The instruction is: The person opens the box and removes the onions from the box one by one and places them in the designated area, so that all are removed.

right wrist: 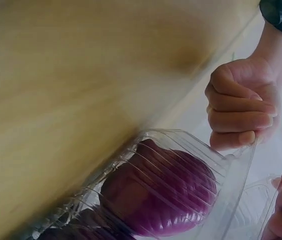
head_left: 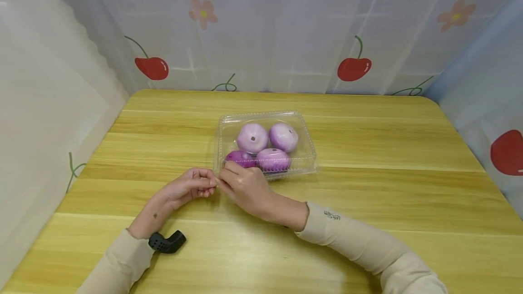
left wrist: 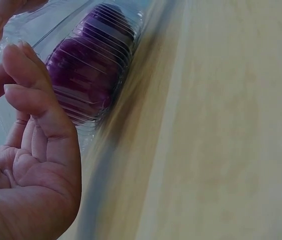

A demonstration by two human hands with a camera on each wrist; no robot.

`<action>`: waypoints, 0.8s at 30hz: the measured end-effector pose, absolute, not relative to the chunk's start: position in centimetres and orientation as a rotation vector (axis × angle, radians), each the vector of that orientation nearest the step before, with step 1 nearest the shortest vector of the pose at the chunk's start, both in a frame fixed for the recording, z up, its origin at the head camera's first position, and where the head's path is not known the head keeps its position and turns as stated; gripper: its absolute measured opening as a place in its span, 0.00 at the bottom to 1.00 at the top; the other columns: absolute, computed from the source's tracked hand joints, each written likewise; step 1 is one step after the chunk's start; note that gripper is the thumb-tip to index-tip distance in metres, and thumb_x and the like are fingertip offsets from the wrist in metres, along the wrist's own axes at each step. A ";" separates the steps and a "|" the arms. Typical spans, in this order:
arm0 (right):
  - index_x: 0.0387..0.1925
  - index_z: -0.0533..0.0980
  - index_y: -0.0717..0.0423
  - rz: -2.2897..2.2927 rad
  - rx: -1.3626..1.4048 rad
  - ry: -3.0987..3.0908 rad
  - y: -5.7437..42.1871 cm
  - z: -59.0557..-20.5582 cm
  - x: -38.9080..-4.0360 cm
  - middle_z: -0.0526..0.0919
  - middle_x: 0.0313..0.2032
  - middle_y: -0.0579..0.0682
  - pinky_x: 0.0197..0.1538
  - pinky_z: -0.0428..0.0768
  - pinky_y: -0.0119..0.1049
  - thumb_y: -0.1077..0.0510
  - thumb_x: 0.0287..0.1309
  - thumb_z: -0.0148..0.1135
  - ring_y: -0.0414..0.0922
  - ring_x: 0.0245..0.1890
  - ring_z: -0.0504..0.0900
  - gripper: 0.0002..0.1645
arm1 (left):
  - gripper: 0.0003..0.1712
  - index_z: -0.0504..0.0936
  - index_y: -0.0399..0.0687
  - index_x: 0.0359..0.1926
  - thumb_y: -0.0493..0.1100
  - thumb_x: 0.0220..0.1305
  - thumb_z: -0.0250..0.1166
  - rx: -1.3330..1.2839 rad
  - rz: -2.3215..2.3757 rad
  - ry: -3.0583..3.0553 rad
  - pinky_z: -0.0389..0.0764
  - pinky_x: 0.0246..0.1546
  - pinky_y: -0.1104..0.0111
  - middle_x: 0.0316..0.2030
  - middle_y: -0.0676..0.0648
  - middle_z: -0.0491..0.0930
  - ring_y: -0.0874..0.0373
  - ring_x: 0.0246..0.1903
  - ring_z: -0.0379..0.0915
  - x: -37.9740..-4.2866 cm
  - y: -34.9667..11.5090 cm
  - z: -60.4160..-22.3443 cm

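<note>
Clear plastic box point(head_left: 307, 136) sits on the wooden table point(head_left: 380, 149); four purple onions point(head_left: 253, 136) inside, in two rows. Left hand point(head_left: 189, 187) pinches the box's near left corner between thumb and finger. Right hand point(head_left: 248, 190), just beside it, has fingers curled, pinching the edge there.

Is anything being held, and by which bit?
The box: the left grip seems to pinch its near left corner. The right grip is there too, but its hold is unclear.
</note>
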State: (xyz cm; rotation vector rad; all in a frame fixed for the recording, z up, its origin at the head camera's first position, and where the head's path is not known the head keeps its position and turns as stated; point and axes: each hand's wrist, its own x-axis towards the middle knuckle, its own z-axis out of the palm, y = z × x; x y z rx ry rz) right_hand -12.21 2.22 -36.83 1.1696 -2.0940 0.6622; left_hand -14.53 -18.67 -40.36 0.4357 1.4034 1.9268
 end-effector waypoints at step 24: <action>0.26 0.80 0.52 0.031 1.116 -1.796 2.6 -36.8 -12.2 0.75 0.24 0.43 0.16 0.65 0.25 0.66 0.62 0.46 0.38 0.16 0.69 0.17 | 0.16 0.79 0.49 0.27 0.29 0.62 0.50 0.474 1.908 1.461 0.70 0.22 0.79 0.22 0.54 0.77 0.67 0.20 0.68 -14.5 -18.6 -40.2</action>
